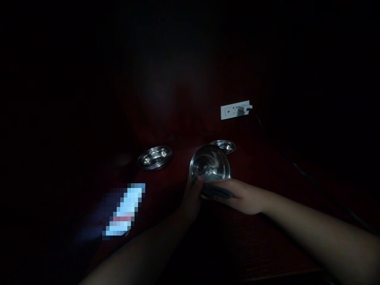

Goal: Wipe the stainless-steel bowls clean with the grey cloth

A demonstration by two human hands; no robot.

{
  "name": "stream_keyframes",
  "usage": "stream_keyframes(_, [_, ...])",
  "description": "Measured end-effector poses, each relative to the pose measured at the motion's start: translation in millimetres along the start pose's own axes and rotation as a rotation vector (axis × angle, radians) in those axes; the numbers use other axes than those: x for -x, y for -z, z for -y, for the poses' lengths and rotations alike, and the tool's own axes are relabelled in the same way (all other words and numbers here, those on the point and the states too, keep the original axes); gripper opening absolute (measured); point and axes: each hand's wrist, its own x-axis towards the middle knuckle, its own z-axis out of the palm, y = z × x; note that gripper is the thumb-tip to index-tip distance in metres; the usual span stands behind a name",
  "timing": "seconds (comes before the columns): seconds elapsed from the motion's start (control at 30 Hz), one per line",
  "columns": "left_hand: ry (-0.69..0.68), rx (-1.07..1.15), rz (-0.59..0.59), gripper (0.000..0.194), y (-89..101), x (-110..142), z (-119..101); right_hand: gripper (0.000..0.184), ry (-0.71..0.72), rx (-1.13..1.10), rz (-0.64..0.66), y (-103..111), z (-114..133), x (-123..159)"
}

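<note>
A shiny steel bowl (208,161) is tilted, its mouth turned toward me. My left hand (192,198) grips its near left side, with the thumb up at the rim. A dark cloth (218,191) is held in my right hand (245,196) at the bowl's near edge. The fingers of my right hand are partly hidden by the cloth. Behind the bowl, a small steel dish (227,147) lies on the dark red table (261,233). To the left is a stack of shallow steel dishes (156,157).
A white wall socket (228,112) with a plug in it is at the back right, and a dark cable (299,169) runs from there down the right side. A bright pixelated patch (127,209) covers something at the left. Much of the surroundings is too dark to make out.
</note>
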Motion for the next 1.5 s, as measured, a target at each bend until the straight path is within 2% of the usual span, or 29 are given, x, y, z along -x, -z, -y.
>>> stream_keyframes(0.1, [-0.022,0.042,0.034,0.053,-4.2,-2.7,-2.4,0.042,-0.001,0.195,0.045,6.7,0.3,0.5])
stream_keyframes(0.23, [-0.009,0.065,0.047,0.051,-7.1,-5.6,-5.4,0.054,-0.104,0.495,-0.014,9.1,-8.7,4.8])
stream_keyframes(0.4, [-0.019,0.004,0.045,0.051,-4.8,-5.8,-5.3,0.057,-0.154,0.627,-0.062,6.8,-18.2,7.9])
stream_keyframes(0.6, [0.016,-0.009,0.017,0.054,-5.8,-4.6,-7.7,0.058,-0.140,0.585,-0.084,6.2,-17.3,7.8])
stream_keyframes(0.77, [0.011,-0.015,0.047,0.058,-5.9,-2.9,-7.5,0.050,-0.105,0.452,-0.014,8.2,-6.9,5.6])
stream_keyframes(0.9, [0.029,-0.018,0.029,0.051,-4.3,-3.4,-4.9,0.043,-0.102,0.329,0.006,8.1,1.4,3.2])
stream_keyframes(1.03, [0.036,0.010,0.054,0.040,-3.4,-4.4,-4.0,0.045,-0.070,0.254,-0.008,5.6,2.8,2.1])
stream_keyframes(1.17, [0.038,0.031,0.029,0.029,-5.2,-4.0,-5.7,0.048,-0.054,0.256,-0.011,3.3,2.2,1.6])
stream_keyframes(1.27, [0.061,0.034,0.010,0.027,-6.9,-3.3,-7.7,0.043,-0.052,0.266,-0.013,2.6,2.9,1.0])
stream_keyframes(1.37, [0.084,0.032,0.022,0.030,-7.6,-3.2,-9.3,0.041,-0.054,0.267,-0.019,2.1,2.7,0.7])
stream_keyframes(1.5, [0.101,0.042,0.036,0.040,-6.8,-3.9,-9.7,0.053,-0.014,0.308,-0.047,-0.2,-4.4,2.4])
